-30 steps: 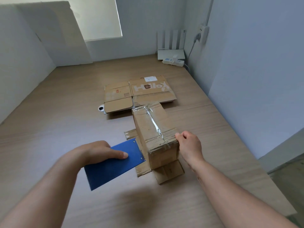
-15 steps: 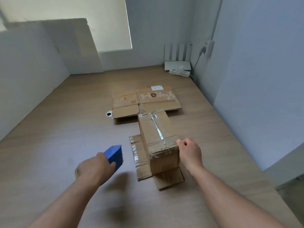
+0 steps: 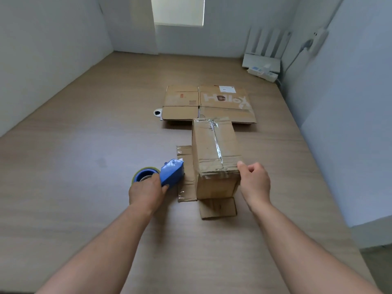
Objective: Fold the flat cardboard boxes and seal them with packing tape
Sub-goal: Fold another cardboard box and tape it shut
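Two bare hands are reaching over a pale wood-grain table [image 3: 74, 198], where one folded brown cardboard box [image 3: 210, 149] is standing upright in the middle, with one strip of clear packing tape [image 3: 217, 145] running along its top seam. Two of its lower flaps are lying spread flat on the table, one left flap [image 3: 185, 183] and one near flap [image 3: 218, 207] pointing toward the person. The left hand [image 3: 145, 193] is gripping one blue plastic tape dispenser [image 3: 171, 174], fingers wrapped round it, just left of the box and above the left flap; one tape roll [image 3: 144, 174] is sitting in it. The right hand [image 3: 255, 183] is resting at the box's near right top corner, fingers curled and thumb tip touching the edge; whether it is pinching anything I cannot tell. Behind the box, two flat brown cardboard boxes are lying side by side, a plain one [image 3: 182, 102] and one lettered "Hello" [image 3: 227, 102]. One small white ring-shaped object [image 3: 157, 112] is peeking out at their left edge. In the far right corner, one white router with four antennas [image 3: 262, 60] and one white power strip [image 3: 263, 72] are sitting by the wall.
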Available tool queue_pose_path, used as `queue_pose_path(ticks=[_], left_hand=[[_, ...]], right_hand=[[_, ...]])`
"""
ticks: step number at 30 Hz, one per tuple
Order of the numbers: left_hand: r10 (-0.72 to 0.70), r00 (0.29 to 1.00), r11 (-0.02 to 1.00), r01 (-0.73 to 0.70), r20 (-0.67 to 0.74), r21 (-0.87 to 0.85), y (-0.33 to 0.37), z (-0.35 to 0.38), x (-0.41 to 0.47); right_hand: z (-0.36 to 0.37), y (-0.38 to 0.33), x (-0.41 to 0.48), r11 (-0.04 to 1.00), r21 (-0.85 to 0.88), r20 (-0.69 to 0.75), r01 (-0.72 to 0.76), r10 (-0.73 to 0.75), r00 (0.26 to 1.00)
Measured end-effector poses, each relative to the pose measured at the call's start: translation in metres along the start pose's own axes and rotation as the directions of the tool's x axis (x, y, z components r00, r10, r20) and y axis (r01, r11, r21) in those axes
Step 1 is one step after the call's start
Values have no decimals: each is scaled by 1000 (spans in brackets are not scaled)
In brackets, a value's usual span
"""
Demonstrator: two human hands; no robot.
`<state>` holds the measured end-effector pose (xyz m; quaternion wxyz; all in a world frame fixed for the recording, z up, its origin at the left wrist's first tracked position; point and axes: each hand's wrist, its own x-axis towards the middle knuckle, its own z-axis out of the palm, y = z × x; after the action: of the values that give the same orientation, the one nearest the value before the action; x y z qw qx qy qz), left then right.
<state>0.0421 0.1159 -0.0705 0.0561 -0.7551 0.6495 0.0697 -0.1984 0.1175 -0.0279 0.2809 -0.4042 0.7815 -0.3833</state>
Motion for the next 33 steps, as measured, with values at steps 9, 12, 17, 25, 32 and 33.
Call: queue_pose_path(ticks=[9,12,17,25,32,33], left_hand=[[178,974,783,-226,-138,-580,68,-33,-41],[179,984,538,-109,-13,-836,98,-39,-50],[70,978,458,145,198,-877,101,-41,-30],[-103,994,703,105,46,-703,114,-38,-27],[21,998,610,27,51,-792,94,-45,-25],[94,992,635,6,85,-772,91,-45,-24]], right_hand=[[1,2,2,997,-67,5,22,-22,1000],[2,-1,1,996,-81,3,37,-37,999],[0,-4,-2,977,-199,54,77,-68,996],[4,-12,-2,912,-380,134,153,-110,985],[-27,0,20,906,-222,356,360,-268,895],[-31,0,21,879,-255,414,403,-278,867]])
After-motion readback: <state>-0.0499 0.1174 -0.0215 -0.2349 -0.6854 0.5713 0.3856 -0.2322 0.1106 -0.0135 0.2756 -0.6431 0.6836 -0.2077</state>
